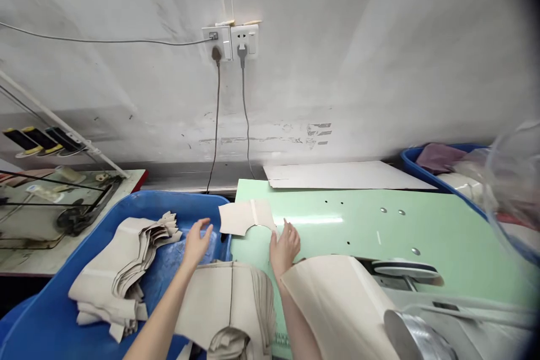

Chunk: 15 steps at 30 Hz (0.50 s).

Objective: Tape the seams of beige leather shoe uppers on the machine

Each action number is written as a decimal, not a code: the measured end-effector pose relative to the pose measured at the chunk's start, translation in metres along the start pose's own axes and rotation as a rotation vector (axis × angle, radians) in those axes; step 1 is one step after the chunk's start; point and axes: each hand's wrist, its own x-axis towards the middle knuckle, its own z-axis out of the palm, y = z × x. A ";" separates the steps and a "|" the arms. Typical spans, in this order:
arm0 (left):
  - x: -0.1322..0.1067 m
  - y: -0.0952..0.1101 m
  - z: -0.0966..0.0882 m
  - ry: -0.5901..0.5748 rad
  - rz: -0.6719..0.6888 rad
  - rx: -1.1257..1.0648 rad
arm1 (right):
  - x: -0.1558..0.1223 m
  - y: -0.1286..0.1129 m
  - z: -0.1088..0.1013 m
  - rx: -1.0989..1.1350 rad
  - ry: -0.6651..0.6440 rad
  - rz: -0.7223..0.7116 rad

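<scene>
Near stack: we've got a thick pile of beige pieces (pixel 206 301) between the forearms, dark line down the top one.
Near right: a big curved beige sheet (pixel 337 298) sits beside the right forearm.
Left hand: our left hand (pixel 196 244) is loosely open, nothing in it, just left of the small piece.
Right hand: our right hand (pixel 286 247) is open too, thumb by that piece's right corner; we can't tell if they touch.
Small piece: the small beige piece (pixel 240 218) lies flat across the blue tub's (pixel 139 198) right rim and the green tabletop (pixel 312 208).
Far wall: two plugged-in sockets (pixel 252 34).
</scene>
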 end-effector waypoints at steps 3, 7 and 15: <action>-0.053 -0.013 -0.006 -0.335 0.265 0.070 | -0.067 0.000 -0.010 0.034 -0.288 -0.216; -0.091 -0.033 0.001 -0.349 0.448 0.198 | -0.123 -0.004 -0.024 0.033 -0.608 -0.360; -0.113 -0.020 -0.012 -0.289 0.496 0.208 | -0.110 -0.045 -0.052 -0.117 -0.695 -0.599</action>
